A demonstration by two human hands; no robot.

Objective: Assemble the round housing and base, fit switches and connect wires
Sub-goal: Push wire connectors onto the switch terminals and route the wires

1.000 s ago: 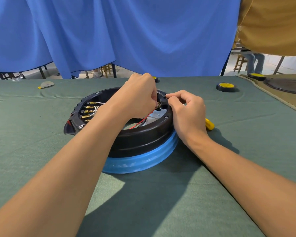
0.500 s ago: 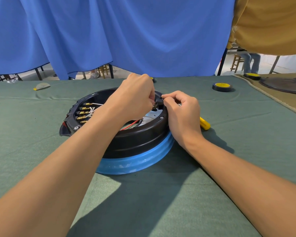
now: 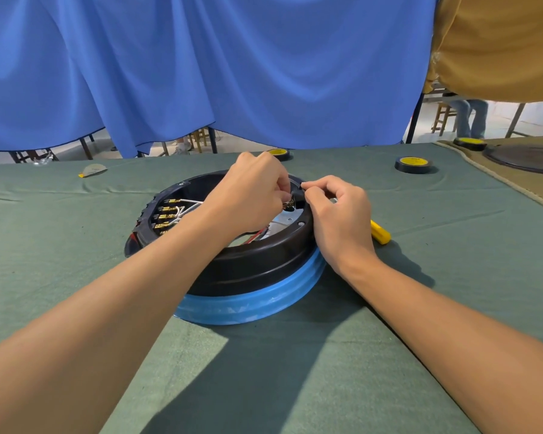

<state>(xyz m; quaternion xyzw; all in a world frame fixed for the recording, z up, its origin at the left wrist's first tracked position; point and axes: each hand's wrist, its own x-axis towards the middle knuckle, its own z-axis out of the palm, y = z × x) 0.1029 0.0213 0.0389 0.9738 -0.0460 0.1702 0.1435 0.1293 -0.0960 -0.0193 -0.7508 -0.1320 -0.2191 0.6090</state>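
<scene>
A round black housing [image 3: 257,261] sits on a blue ring base [image 3: 251,305] in the middle of the green table. Brass terminals with white wires [image 3: 170,214] line its inner left wall, and a red wire [image 3: 257,238] runs across the metal floor. My left hand [image 3: 251,195] reaches over the housing with curled fingers pinching a small brass connector at the far right inner wall. My right hand [image 3: 339,214] rests on the right rim and pinches a black switch [image 3: 297,198] there. The contact point is mostly hidden by my fingers.
A yellow-handled tool [image 3: 380,234] lies just right of the housing, behind my right hand. Three black-and-yellow tape rolls [image 3: 414,164] sit along the table's far side. A small grey scrap [image 3: 91,170] lies far left. A blue curtain hangs behind; another dark round part [image 3: 527,158] sits far right.
Both hands stay at the same spot on the housing's far right rim, with only slight finger shifts. The view has moved a little.
</scene>
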